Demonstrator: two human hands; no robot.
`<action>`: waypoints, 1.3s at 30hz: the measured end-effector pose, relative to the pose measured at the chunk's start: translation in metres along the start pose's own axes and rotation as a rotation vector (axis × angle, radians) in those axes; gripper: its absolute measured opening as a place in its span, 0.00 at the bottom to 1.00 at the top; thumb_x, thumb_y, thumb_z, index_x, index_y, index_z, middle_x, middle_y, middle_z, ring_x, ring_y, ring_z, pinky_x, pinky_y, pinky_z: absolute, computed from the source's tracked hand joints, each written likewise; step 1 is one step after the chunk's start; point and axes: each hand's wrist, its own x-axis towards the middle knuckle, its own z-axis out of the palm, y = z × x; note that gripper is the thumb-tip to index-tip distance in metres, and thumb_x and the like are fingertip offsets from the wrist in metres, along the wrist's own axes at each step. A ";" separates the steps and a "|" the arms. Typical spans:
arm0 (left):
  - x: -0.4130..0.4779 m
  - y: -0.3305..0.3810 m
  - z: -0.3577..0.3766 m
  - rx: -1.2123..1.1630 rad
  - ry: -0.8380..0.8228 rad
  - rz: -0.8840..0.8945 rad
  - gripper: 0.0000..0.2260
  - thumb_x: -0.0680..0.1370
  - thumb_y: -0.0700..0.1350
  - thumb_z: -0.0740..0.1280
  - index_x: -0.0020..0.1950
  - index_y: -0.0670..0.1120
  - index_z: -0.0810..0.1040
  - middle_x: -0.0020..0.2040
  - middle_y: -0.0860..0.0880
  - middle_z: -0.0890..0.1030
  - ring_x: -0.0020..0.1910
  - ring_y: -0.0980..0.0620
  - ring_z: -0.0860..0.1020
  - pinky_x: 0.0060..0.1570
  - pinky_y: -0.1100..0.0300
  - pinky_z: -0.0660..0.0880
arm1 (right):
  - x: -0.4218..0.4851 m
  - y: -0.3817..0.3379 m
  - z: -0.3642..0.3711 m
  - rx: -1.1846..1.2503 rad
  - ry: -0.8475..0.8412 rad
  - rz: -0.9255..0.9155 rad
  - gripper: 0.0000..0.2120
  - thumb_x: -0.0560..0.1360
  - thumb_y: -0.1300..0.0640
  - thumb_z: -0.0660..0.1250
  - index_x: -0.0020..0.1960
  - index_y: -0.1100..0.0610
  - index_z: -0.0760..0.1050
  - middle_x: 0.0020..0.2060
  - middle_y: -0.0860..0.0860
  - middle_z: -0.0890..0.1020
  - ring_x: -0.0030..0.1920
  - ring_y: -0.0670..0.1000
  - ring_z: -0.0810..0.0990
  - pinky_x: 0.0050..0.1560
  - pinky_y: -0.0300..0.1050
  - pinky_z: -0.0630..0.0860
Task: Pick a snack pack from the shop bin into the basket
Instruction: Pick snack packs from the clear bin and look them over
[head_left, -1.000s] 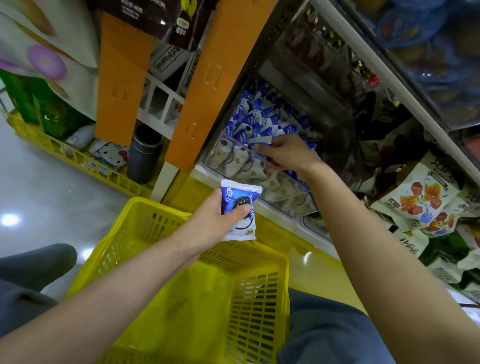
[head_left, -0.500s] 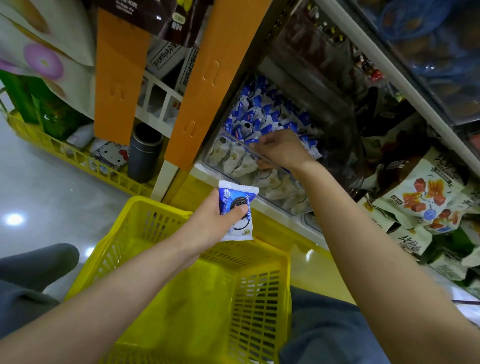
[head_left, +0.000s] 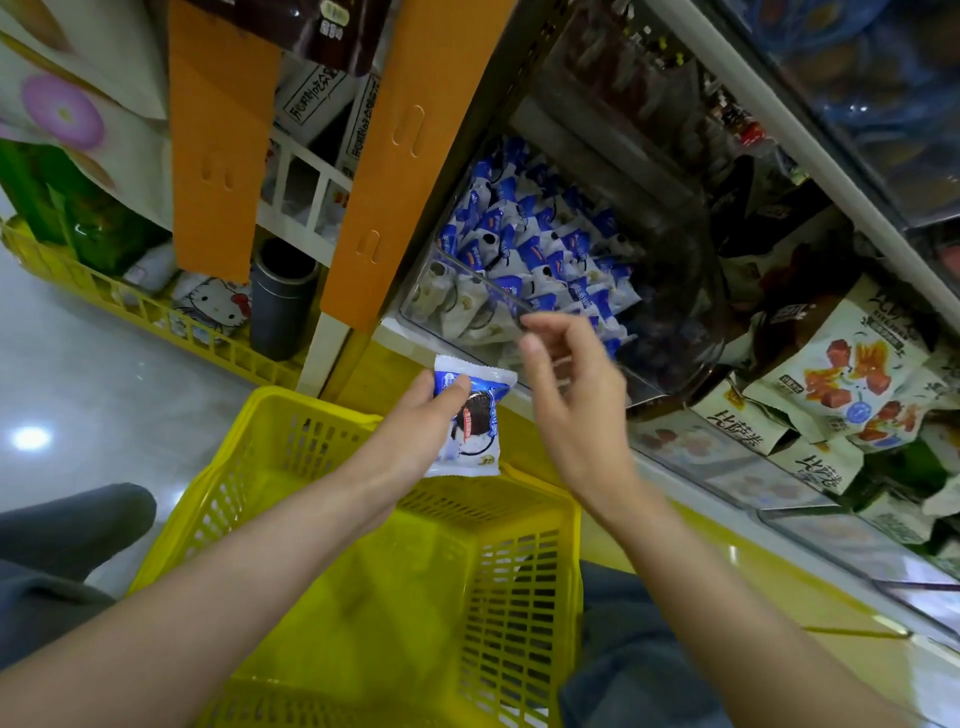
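Snack pack (head_left: 474, 423) pinched over the basket (head_left: 244, 467)
The pack is held by the left grip (head_left: 410, 426), thumb across its face, at the basket's far rim; the right grip (head_left: 571, 400) is seen empty, fingers loosely spread, near the bin (head_left: 434, 304). The pack should be lowered well inside before being released

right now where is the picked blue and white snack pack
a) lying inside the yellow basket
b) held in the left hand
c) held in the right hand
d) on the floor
B: the left hand grips the snack pack by its fingers near the far rim of the basket, while the right hand holds nothing.
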 end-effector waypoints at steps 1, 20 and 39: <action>-0.001 -0.001 0.001 0.010 -0.004 0.010 0.06 0.81 0.49 0.57 0.51 0.54 0.73 0.48 0.54 0.81 0.41 0.62 0.81 0.36 0.68 0.75 | -0.010 0.002 0.003 0.012 -0.057 0.086 0.09 0.78 0.55 0.62 0.57 0.53 0.72 0.46 0.44 0.77 0.45 0.40 0.75 0.44 0.32 0.72; -0.004 -0.029 0.009 0.155 0.029 -0.126 0.08 0.80 0.45 0.60 0.42 0.46 0.73 0.37 0.48 0.78 0.35 0.55 0.77 0.32 0.66 0.72 | -0.062 0.035 0.012 0.047 -0.170 0.098 0.01 0.73 0.57 0.70 0.42 0.52 0.79 0.36 0.41 0.79 0.39 0.40 0.78 0.37 0.32 0.72; 0.001 -0.045 0.008 0.213 0.115 0.118 0.09 0.77 0.39 0.64 0.58 0.43 0.73 0.47 0.47 0.81 0.40 0.54 0.79 0.35 0.66 0.77 | -0.061 0.064 0.008 0.617 -0.314 0.660 0.06 0.76 0.57 0.65 0.49 0.59 0.74 0.40 0.54 0.81 0.36 0.46 0.79 0.38 0.39 0.76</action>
